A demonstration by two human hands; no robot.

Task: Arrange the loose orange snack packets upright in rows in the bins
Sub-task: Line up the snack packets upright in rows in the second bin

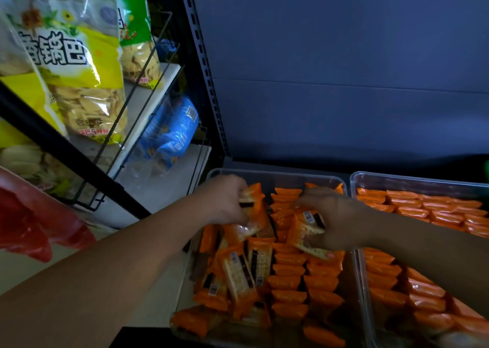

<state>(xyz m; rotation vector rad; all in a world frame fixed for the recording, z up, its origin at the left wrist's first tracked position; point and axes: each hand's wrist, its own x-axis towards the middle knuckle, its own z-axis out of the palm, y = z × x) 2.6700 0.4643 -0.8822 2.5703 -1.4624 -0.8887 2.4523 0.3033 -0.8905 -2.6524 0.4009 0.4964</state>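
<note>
Two clear plastic bins sit side by side on a dark shelf. In the left bin (277, 174), orange snack packets stand upright in rows (289, 281) along its right half, while loose packets (238, 271) lie jumbled in its left half. My left hand (225, 202) grips a small bunch of orange packets (252, 204) at the bin's far left. My right hand (341, 220) holds another orange packet (307, 231) over the middle of the same bin. The right bin (356, 181) is filled with neat upright rows of packets (436, 210).
A wire rack at the left holds large yellow and green snack bags (79, 83) and a blue bag (172, 130). A red plastic bag (31, 228) hangs at the far left. A blue-grey back panel (344, 83) rises behind the bins.
</note>
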